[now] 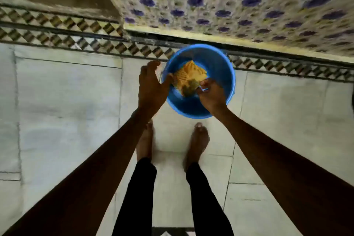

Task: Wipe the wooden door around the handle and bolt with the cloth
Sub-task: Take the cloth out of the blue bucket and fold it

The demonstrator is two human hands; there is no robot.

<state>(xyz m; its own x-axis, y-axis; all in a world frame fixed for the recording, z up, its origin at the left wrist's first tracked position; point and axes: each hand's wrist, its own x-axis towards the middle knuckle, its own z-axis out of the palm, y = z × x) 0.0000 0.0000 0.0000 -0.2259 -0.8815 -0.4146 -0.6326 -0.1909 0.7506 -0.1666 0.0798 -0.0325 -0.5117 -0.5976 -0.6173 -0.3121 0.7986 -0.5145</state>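
The crumpled yellow-orange cloth (189, 77), darkened and apparently wet along its lower edge, hangs over the mouth of the round blue plastic bucket (220, 59), which stands on the pale tiled floor (67, 101) just in front of the person's bare feet. The right hand (210, 95) is pinched shut on the cloth's lower right corner. The left hand (151, 86) has its fingers spread; only its thumb side meets the cloth's left edge, so it steadies more than it grips. The wooden door, its handle and its bolt are nowhere in view, so the wiping itself looks not yet begun; this appears to be the wetting or wringing stage.

The likeliest trouble is water. If the cloth is lifted away without a proper wring, it would probably drip across the smooth floor, and bare feet standing this close could slip on the wet patch. A sodden cloth could also streak the wood and leave water sitting on the metal fittings. With one hand barely gripping, the cloth could drop back and splash. The bucket sits near the blue-flowered patterned curtain (229, 2), so a careless step might tip it against the fabric
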